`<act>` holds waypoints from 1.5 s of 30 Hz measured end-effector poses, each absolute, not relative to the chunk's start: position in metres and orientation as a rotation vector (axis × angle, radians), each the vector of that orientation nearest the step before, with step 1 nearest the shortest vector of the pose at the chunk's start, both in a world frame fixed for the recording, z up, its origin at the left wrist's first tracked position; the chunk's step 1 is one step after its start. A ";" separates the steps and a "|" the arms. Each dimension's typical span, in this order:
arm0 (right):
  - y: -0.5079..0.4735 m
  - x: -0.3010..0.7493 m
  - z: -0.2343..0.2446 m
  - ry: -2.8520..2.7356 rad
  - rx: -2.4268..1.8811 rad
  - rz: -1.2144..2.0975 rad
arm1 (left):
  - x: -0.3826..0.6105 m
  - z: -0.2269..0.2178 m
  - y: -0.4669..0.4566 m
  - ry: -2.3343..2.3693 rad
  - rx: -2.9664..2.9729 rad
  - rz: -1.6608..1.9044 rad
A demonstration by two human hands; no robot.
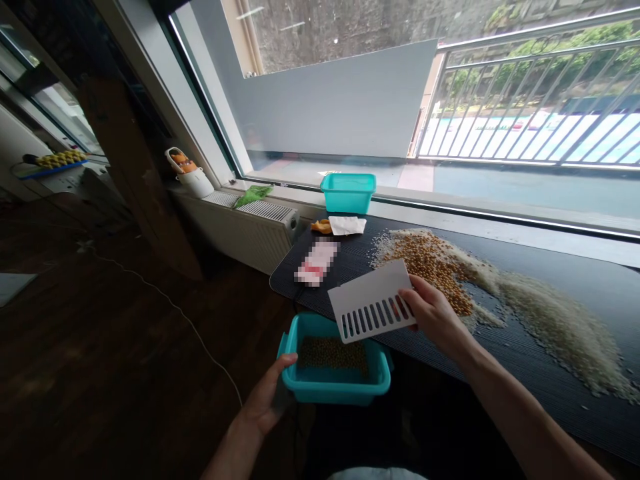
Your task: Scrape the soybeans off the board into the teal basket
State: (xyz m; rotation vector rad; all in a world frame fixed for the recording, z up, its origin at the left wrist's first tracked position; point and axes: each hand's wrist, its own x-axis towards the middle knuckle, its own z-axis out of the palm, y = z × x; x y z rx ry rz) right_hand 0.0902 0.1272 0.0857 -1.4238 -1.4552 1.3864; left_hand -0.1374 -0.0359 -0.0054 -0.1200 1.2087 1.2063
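My left hand [267, 400] grips the left end of a teal plastic bin [334, 387] and holds it just below the near edge of the dark table [525, 373]. Beans cover the bin's bottom. My right hand [434, 313] holds a white slotted scraper card [373, 301] by its right edge, tilted above the bin at the table edge. Behind the card lies a pile of brown beans [430, 263] mixed into white rice [555, 327], which spreads to the right across the table.
A second teal bin [349, 192] stands at the table's far edge by the window. Beside it lie a white paper [347, 225], an orange scrap [321, 227] and a pink and white packet [317, 263]. A radiator [250, 227] stands to the left, and a cable [165, 300] runs over the wooden floor.
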 end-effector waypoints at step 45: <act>0.083 0.057 0.060 -1.378 -1.455 1.390 | -0.144 -0.004 -0.045 1.248 -0.058 1.236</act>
